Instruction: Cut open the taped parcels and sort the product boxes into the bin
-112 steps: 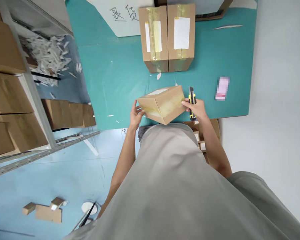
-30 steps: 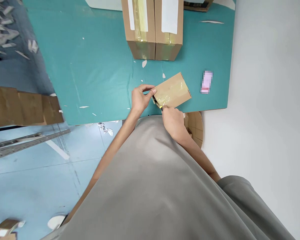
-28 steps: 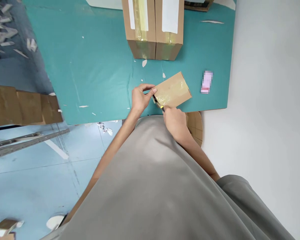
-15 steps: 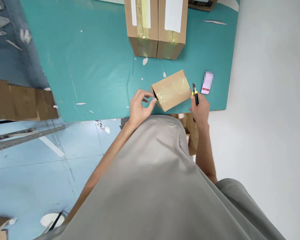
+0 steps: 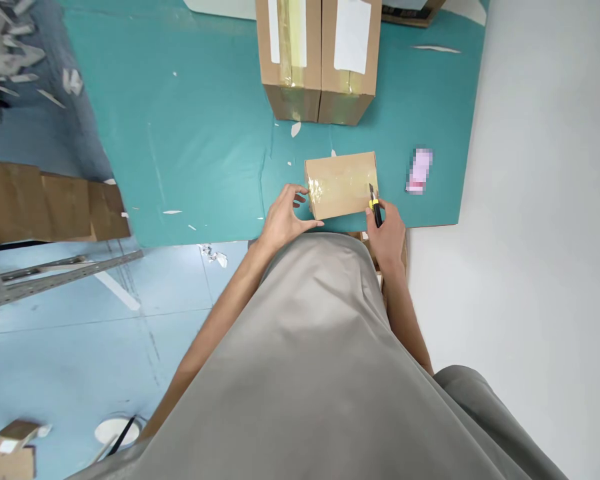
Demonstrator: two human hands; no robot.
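Note:
A small brown cardboard box (image 5: pixel 343 183) with shiny clear tape lies near the front edge of the teal table. My left hand (image 5: pixel 287 215) is at the box's left end, thumb and fingers spread apart around its near left corner. In my right hand (image 5: pixel 386 230) I grip a black and yellow box cutter (image 5: pixel 376 208), its blade out and pointing away from me, over the box's right end. The fingers of my right hand are wrapped round the handle and partly hidden.
Two taped cardboard boxes (image 5: pixel 320 73) with white labels stand behind the small box. A phone (image 5: pixel 419 171) lies to the right, near a white wall (image 5: pixel 545 200). Paper scraps dot the table (image 5: pixel 190 147). More cardboard (image 5: pixel 45 203) is at the left.
The small box has turned to lie straighter along the table edge. My right hand has moved left with the cutter, over the box's end. My left hand has opened wider.

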